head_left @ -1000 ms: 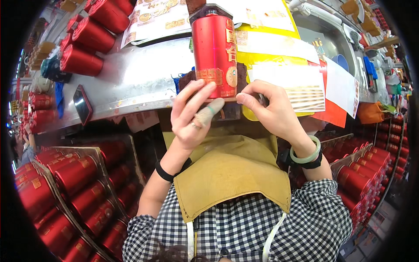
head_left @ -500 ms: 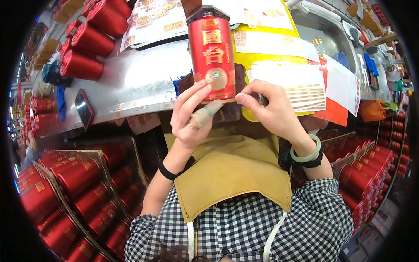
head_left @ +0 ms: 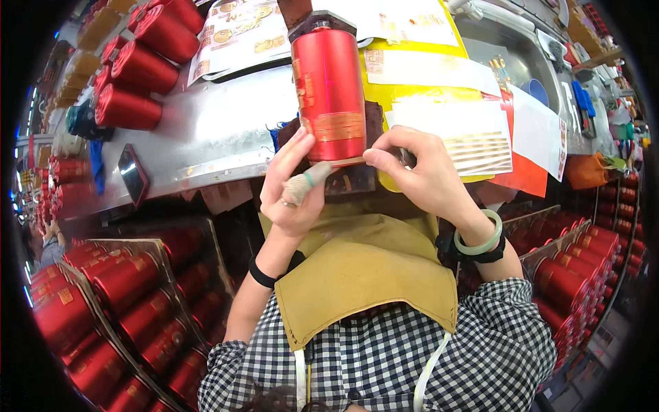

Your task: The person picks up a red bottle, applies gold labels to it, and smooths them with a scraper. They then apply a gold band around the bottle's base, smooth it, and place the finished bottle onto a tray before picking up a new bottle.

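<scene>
A glossy red bottle point(head_left: 333, 89) with gold print lies in a dark holder point(head_left: 373, 120), its base toward me and its neck at the far end. Along the base edge runs a narrow gold strip point(head_left: 348, 163). My left hand point(head_left: 292, 189) grips the bottle's lower left side with its fingertips, and a finger in a pale wrapping rests by the base edge. At the lower right of the base, thumb and forefinger of my right hand point(head_left: 419, 168) pinch the strip's end. The bottle partly hides the left fingertips.
More gold strips point(head_left: 480, 154) lie on a white sheet to the right, over a yellow sheet point(head_left: 412, 93). Several red bottles point(head_left: 129, 105) stand at the far left, near a phone point(head_left: 133, 173). Racks of red bottles point(head_left: 130, 281) flank me on both sides.
The bottle has turned to the left about its length, so the big gold print has gone round to the left side and a small gold text block faces up. My left hand has shifted slightly left.
</scene>
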